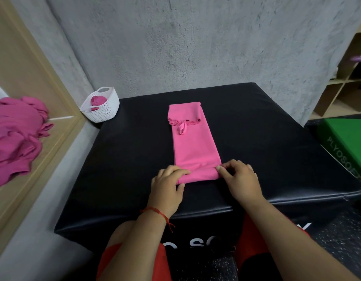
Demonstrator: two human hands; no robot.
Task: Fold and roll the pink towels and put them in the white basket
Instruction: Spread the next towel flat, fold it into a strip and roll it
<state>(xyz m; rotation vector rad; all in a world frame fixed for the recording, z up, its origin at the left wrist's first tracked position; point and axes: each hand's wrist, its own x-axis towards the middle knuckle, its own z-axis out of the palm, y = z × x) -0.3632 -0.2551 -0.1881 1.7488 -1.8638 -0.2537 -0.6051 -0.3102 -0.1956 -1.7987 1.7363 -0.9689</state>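
We're just starting the roll, fingers of left hand (pixel 167 185) and right hand (pixel 239 179) pinching the pink towel (pixel 195 147)'s turned-over end at the black box (pixel 277 138)'s near edge, so next we probably roll it snug and even.

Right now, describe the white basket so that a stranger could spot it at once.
Start at the big black padded box in front of the person. By its far left corner, against the grey wall, sits the white basket. It is the only white woven-look container, with a rolled pink towel inside.

Gym: blk plyo box (pixel 124 159), green box (pixel 346 138) (plyo lettering), rubber floor (pixel 337 230).
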